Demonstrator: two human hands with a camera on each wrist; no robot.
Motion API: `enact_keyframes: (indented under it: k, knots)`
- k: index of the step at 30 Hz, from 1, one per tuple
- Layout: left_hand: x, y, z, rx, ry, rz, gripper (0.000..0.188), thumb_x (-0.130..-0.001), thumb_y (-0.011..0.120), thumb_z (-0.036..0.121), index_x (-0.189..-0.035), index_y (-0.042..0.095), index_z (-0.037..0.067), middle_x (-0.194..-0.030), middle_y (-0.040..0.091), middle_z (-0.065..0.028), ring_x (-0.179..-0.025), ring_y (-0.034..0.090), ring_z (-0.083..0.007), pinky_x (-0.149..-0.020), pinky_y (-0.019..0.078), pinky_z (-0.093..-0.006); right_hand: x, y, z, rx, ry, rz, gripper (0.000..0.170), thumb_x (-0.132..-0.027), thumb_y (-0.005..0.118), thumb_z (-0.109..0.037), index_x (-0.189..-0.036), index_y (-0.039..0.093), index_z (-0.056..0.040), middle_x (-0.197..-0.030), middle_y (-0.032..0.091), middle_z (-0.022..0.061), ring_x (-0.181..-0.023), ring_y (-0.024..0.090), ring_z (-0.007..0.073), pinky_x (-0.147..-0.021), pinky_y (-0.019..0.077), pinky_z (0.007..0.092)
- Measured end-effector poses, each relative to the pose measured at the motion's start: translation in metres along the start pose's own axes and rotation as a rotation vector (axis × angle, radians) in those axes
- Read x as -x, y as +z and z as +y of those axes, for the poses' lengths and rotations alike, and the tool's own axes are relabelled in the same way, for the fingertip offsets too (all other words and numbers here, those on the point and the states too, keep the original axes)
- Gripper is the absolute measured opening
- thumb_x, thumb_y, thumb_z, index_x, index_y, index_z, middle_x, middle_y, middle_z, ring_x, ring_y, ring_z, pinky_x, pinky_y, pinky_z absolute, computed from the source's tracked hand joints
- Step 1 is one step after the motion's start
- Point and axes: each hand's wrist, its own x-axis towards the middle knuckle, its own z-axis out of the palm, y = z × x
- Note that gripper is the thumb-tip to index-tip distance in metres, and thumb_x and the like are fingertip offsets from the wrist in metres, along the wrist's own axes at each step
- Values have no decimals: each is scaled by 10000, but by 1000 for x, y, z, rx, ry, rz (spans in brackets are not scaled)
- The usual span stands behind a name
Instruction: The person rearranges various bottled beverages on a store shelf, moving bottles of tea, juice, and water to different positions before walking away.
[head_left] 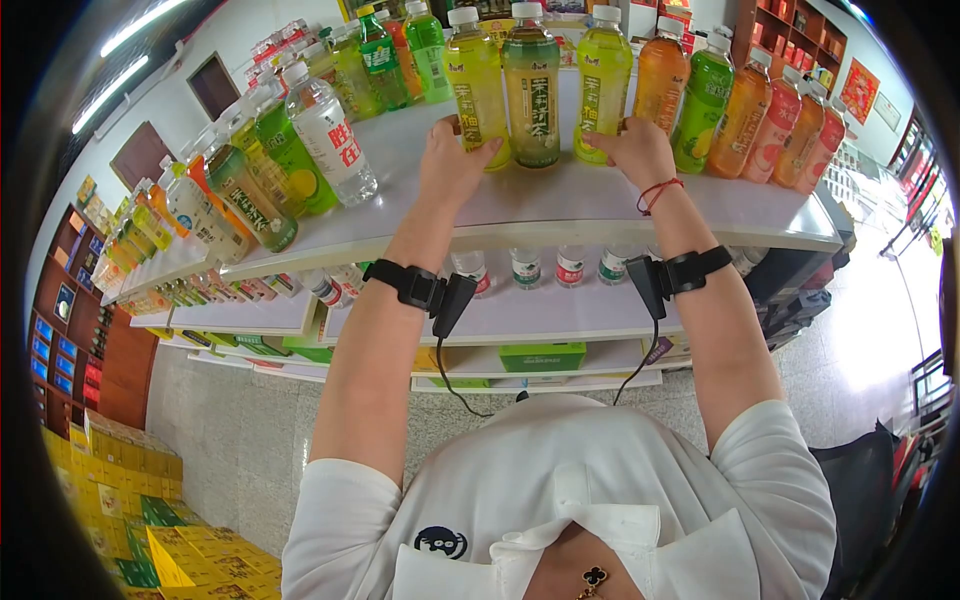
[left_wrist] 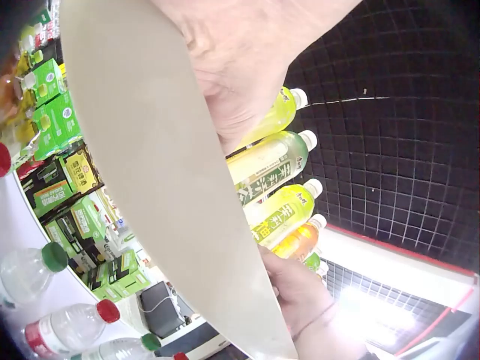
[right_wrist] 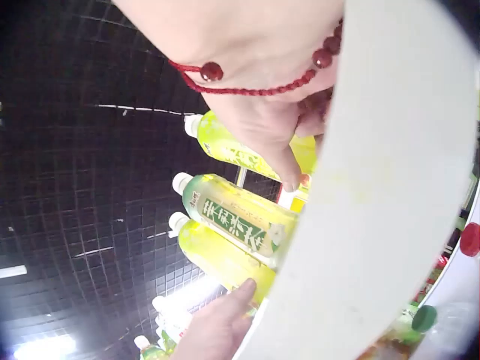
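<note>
My left hand (head_left: 455,165) grips the lower part of a yellow-green drink bottle (head_left: 478,90) with a white cap, thumb across its front. On the other side, my right hand (head_left: 640,150) holds a similar yellow-green bottle (head_left: 603,85) low down, its thumb on the label. Between these two stands a tea bottle (head_left: 532,95) with a dark green label, touched by neither hand. All three are upright near the front of the white shelf top (head_left: 520,210). In the right wrist view, the left thumb (right_wrist: 244,292) lies against its bottle.
Orange bottles (head_left: 740,110), a green bottle (head_left: 703,105) and pink bottles (head_left: 775,125) line the right side. A clear bottle (head_left: 330,135) and several green ones stand at left. Water bottles (head_left: 568,268) fill the shelf below. Yellow cartons (head_left: 125,480) are stacked on the floor.
</note>
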Motion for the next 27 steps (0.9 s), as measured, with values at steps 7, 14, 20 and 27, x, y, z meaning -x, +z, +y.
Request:
enact_keyframes:
  k: [7,14,20,27]
  knots:
    - [1,1,-1,5,13,14,644,-775,742,367,-1207,494,-40,-1191,568,-184,-1132,538,-298,-945,414,-370,-4,0,4,103,-86,107,523,-696,752,-469,-827,666,30,-729,672,169,-767,669,309,-726,518,398]
    - [0,1,-2,-13,21,18,637,-777,740,365,-1202,497,-42,-1188,570,-187,-1136,536,-301,-949,414,-371,-8,-3,8,34,-112,47,459,-723,733,-413,-827,666,29,-710,673,156,-739,674,288,-712,522,379]
    - [0,-1,-1,-4,19,-18,681,-780,727,373,-1233,449,-53,-1217,518,-200,-1144,514,-332,-943,426,-388,-3,-6,1,9,-89,8,389,-751,711,-368,-818,676,13,-659,668,129,-682,678,254,-693,525,355]
    - [-2,-2,-1,-18,14,-45,687,-780,724,357,-1254,442,-54,-1230,515,-208,-1151,511,-334,-949,424,-384,11,-5,0,176,-138,100,454,-759,703,-423,-833,675,24,-803,669,223,-793,659,361,-729,521,422]
